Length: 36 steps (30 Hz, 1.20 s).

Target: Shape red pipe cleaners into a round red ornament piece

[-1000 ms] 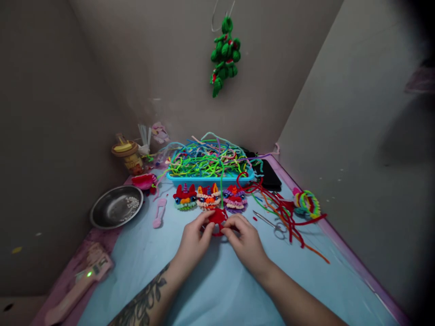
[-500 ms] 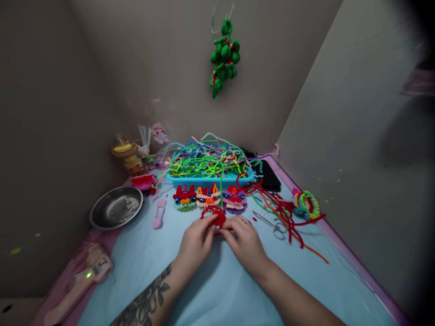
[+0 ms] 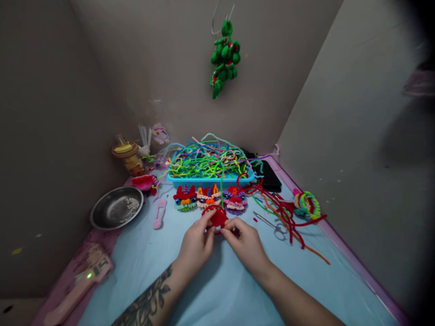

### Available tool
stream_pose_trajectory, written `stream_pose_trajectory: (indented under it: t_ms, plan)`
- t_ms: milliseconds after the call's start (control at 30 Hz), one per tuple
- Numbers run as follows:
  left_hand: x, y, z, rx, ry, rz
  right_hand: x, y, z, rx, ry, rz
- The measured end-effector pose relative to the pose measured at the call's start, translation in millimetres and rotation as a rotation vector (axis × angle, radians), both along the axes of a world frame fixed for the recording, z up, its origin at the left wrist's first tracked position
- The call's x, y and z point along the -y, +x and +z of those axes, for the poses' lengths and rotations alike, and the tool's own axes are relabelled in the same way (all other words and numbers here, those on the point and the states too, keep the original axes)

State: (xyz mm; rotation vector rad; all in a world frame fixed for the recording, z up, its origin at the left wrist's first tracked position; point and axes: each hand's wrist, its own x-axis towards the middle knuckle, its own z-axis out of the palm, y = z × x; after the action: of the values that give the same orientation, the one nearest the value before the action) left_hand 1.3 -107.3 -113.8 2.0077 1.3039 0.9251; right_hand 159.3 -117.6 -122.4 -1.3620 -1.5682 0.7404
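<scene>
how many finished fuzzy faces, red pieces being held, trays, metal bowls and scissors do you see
finished fuzzy faces: 3
red piece, held by left hand and right hand: 1
blue tray: 1
metal bowl: 1
scissors: 1
total: 7

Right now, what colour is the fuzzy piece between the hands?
Red. The fuzzy piece shows best in the head view.

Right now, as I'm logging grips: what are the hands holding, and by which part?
A red fuzzy piece: left hand pinches its left edge, right hand its right.
</scene>
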Motion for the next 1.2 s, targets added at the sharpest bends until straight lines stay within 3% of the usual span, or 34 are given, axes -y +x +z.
stream_pose_trajectory:
  t_ms: [400, 800, 967, 1200]
  plan:
    - [0.1, -0.6, 0.6, -0.013, 0.051, -0.001, 0.5, -1.3, 2.9, -0.036, -0.079, 0.025]
    - [-1.2, -1.6, 1.9, -0.238, 0.380, -0.082, 0.8, -1.8, -2.0, -0.107, -0.053, -0.109]
    - [-2.7, -2.5, 3.8, -0.259, 0.446, -0.094, 2.2, -1.9, 4.9, -0.118, -0.044, -0.127]
    - [-2.8, -3.8, 2.0, -0.250, 0.446, -0.120, 0.2, 1.2, 2.3, -0.157, -0.046, -0.094]
